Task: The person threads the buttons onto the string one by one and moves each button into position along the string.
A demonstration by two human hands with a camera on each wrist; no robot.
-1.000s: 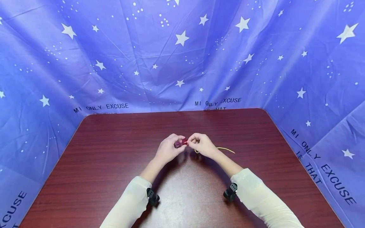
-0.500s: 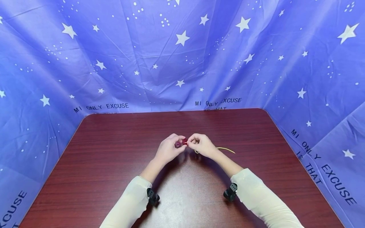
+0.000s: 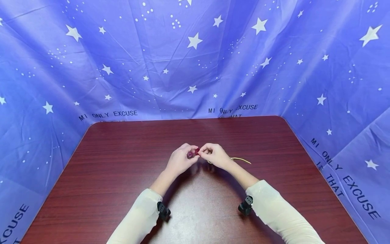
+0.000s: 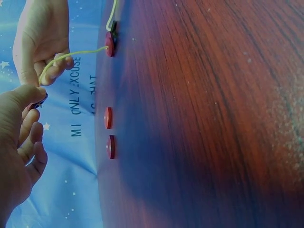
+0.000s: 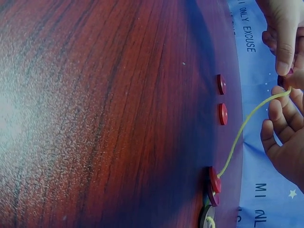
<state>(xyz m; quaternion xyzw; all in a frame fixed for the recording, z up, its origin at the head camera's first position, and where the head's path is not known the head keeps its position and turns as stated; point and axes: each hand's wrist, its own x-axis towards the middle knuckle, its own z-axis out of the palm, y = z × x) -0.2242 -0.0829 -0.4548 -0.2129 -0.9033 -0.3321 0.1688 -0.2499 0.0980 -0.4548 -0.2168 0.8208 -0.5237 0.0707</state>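
Observation:
My left hand (image 3: 181,158) pinches a red button (image 3: 197,151) between thumb and fingertips above the far middle of the table. Against that button, my right hand (image 3: 217,155) pinches the end of a yellow cord (image 5: 248,121); the fingertips hide the tip and the button's holes. The cord droops to a threaded red button (image 5: 215,180) on the tabletop, with a darker red button (image 5: 214,198) and a black one (image 5: 206,216) behind it. Two loose red buttons, an upper one (image 4: 108,118) and a lower one (image 4: 110,147), stand out in the left wrist view.
The brown wooden table (image 3: 137,135) has a rounded far edge. A blue star-printed cloth (image 3: 170,51) hangs around its back and sides. Black wrist cameras, left (image 3: 163,210) and right (image 3: 245,205), sit at the cream sleeve cuffs.
The right fingertips have shifted slightly left onto the button and now cover the bit of cord visible against it before. The left hand stays almost still.

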